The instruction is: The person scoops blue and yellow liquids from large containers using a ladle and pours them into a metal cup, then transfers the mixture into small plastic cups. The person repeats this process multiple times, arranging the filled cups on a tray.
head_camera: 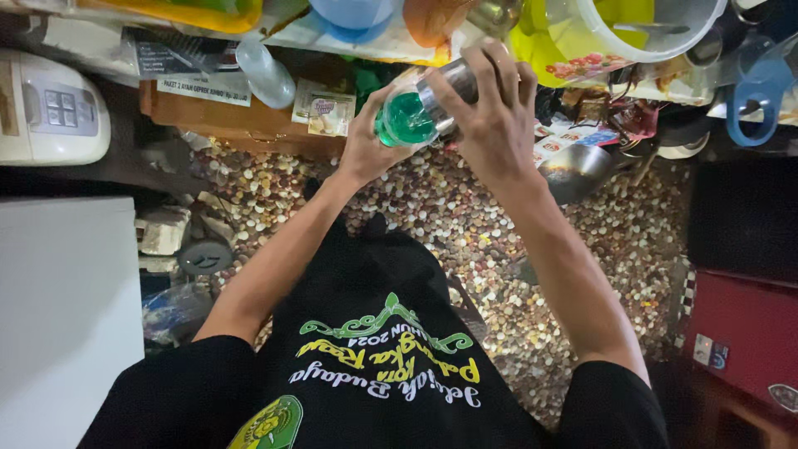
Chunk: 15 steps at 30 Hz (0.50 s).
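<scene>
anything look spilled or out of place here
Nothing looks spilled. The clear bottle with green inside lies tilted on its side between the left hand and right hand. No liquid shows on the pebble floor. The shelf is crowded.

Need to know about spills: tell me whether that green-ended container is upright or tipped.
Tipped: the container lies sideways between left hand and right hand, green end facing the camera.

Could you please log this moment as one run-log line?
left hand: holds green-filled bottle | right hand: grips its metal end | below: pebble floor
</scene>
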{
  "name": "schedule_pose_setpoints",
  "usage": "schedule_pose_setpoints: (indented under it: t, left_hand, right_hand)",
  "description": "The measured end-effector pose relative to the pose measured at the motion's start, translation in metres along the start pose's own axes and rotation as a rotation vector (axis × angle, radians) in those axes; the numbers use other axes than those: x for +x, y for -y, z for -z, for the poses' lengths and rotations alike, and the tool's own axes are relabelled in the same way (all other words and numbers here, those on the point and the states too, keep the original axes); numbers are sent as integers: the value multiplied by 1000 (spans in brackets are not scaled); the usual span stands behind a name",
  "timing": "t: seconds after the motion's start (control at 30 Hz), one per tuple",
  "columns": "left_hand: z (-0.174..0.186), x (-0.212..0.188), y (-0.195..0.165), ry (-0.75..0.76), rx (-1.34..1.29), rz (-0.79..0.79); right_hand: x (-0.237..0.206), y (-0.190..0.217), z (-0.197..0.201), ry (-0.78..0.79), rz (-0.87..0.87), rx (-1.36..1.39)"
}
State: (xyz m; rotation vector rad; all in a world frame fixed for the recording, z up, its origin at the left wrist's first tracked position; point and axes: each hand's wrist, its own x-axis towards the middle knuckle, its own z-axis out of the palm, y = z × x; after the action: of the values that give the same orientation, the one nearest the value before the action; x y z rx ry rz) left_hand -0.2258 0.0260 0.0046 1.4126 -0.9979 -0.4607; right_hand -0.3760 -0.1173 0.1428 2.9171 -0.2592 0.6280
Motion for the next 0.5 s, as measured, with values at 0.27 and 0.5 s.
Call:
schedule_pose_setpoints:
  t: [0.27,0.5]
  left_hand:
    - [-8,-12,0,11,-6,-31]
    - [9,-8,13,5,13,-41]
  right_hand:
    - [-8,-2,-13,-201,-8,102]
    - [-20,-8,-25,-58,-681,1081]
